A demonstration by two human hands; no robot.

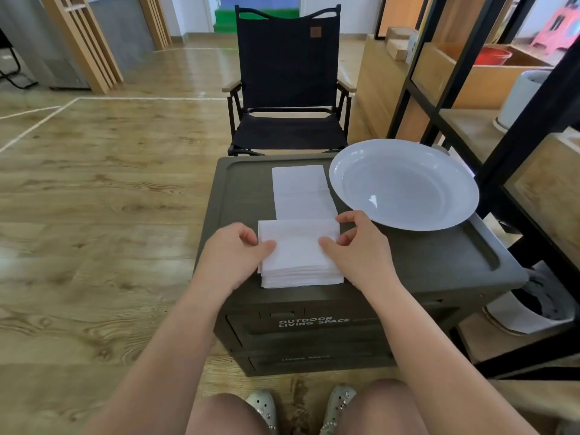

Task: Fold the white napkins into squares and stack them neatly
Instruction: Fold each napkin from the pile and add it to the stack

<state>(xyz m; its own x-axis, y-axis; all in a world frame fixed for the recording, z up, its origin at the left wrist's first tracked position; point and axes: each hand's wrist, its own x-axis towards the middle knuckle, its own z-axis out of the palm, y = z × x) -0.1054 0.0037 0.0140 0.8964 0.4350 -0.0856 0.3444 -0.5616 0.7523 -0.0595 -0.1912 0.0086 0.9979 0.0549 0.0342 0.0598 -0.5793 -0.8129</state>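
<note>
The left hand (238, 255) pinches the left edge of the top napkin (298, 246), thumb on top, fingers curled under. That napkin lies on the stack of folded napkins (303, 276) at the near edge of the dark box lid (423, 262). At 12 o'clock from the stack lies an unfolded napkin (301, 191). The right hand (357, 246) pinches the top napkin's right edge. At 2 o'clock sits a white plate (405, 183)
</note>
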